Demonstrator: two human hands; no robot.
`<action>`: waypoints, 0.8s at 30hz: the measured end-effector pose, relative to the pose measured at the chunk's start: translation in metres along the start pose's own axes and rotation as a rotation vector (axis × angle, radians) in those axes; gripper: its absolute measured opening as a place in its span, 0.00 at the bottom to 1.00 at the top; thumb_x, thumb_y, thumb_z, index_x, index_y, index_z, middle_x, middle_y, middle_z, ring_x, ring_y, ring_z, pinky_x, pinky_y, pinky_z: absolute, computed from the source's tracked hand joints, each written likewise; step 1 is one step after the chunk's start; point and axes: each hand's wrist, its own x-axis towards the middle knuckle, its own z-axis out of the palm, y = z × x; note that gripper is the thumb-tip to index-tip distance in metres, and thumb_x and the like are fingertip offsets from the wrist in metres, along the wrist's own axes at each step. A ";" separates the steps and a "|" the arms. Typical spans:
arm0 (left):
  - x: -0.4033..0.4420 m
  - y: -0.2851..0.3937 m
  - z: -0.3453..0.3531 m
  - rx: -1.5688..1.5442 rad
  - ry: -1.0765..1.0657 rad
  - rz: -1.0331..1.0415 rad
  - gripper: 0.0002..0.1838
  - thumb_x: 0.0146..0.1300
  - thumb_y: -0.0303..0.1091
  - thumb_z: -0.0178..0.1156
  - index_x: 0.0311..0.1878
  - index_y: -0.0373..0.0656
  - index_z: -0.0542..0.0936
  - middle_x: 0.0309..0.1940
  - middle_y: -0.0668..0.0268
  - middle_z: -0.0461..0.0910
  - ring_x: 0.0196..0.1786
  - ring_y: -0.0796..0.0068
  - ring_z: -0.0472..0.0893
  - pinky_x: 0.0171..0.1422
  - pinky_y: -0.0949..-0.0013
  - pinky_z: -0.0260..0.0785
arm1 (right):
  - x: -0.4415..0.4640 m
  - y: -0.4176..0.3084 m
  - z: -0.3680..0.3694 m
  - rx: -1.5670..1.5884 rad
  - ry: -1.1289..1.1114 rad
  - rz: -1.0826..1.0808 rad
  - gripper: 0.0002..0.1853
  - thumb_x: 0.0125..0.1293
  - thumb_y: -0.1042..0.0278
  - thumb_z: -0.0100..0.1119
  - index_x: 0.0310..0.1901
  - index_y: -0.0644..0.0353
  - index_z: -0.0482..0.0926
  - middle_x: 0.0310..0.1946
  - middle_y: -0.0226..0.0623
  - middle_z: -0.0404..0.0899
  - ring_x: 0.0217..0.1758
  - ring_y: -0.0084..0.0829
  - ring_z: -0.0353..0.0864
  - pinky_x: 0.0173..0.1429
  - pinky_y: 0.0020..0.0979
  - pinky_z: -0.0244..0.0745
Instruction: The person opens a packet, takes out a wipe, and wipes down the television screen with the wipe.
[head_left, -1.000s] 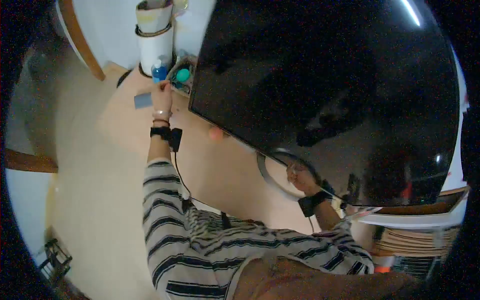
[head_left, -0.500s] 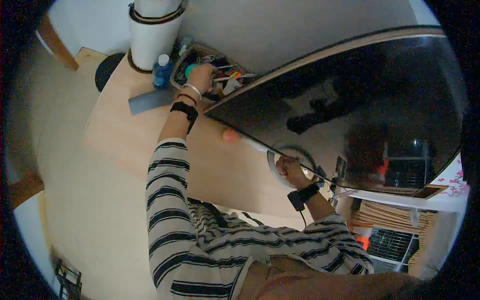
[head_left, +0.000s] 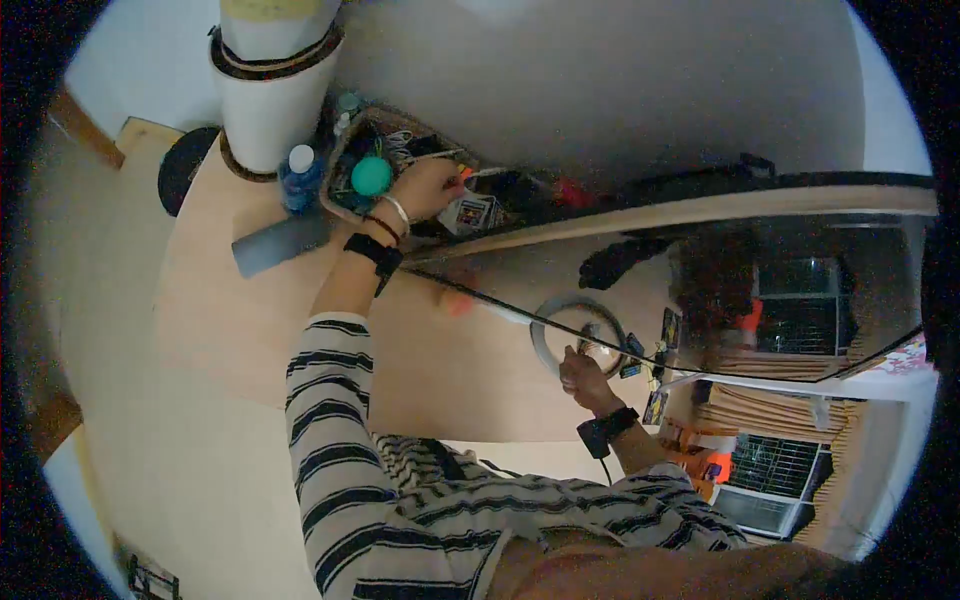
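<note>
My left hand [head_left: 424,188] reaches into a basket [head_left: 340,205] of small mixed items. Its fingers are curled close to an orange item [head_left: 465,173]; what they hold, if anything, is hidden. Beside the wrist sits a teal ball [head_left: 371,176], and a small boxy item with a printed face [head_left: 470,213] lies just under the fingers. My right hand [head_left: 583,380] is closed in a fist at the lower edge of a large dark glossy screen [head_left: 720,300], by a round grey-rimmed object [head_left: 545,348]. I cannot make out anything inside that fist.
A blue bottle with a white cap [head_left: 300,180] and a grey cylinder [head_left: 280,245] are left of the basket on the wooden table [head_left: 230,340]. A tall white container [head_left: 275,115] stands behind. An orange-pink ball [head_left: 458,300] is near the screen's edge.
The view has tilted, showing more behind the screen. My left hand has shifted right within the basket, uncovering the teal ball. My right hand sits slightly lower, still closed.
</note>
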 end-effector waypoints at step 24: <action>0.223 0.474 1.559 0.650 -0.500 0.291 0.17 0.52 0.47 0.55 0.45 0.55 0.77 0.43 0.58 0.77 0.52 0.57 0.73 0.59 0.42 0.47 | 0.124 0.392 -1.502 -0.277 0.137 -0.067 0.13 0.64 0.55 0.48 0.29 0.55 0.71 0.15 0.22 0.63 0.13 0.14 0.55 0.15 0.19 0.48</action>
